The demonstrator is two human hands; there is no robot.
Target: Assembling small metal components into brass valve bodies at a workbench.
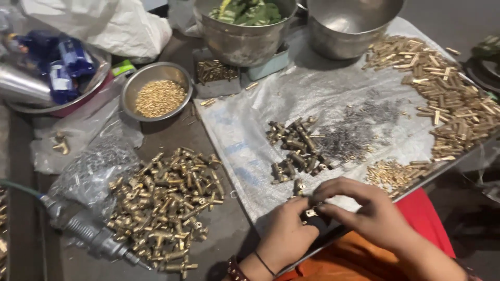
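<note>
Brass T-shaped fittings [166, 208] lie heaped left of the woven plastic sheet [245, 135], with a pneumatic tool [88, 234] at the heap's left edge. Beyond the heap stands a small steel bowl [156, 92] of tiny brass pieces. On the sheet, a smaller cluster of fittings [294, 148] lies next to thin steel pins [349, 132]; brass rods [448, 99] are strewn along its right side. At the sheet's near edge, the left hand [284, 234] pinches a small brass part [311, 212], fingers closed around it, while the right hand [364, 208] meets it with curled fingertips on the same part. Judging by the large heap, most fittings remain unhandled.
</note>
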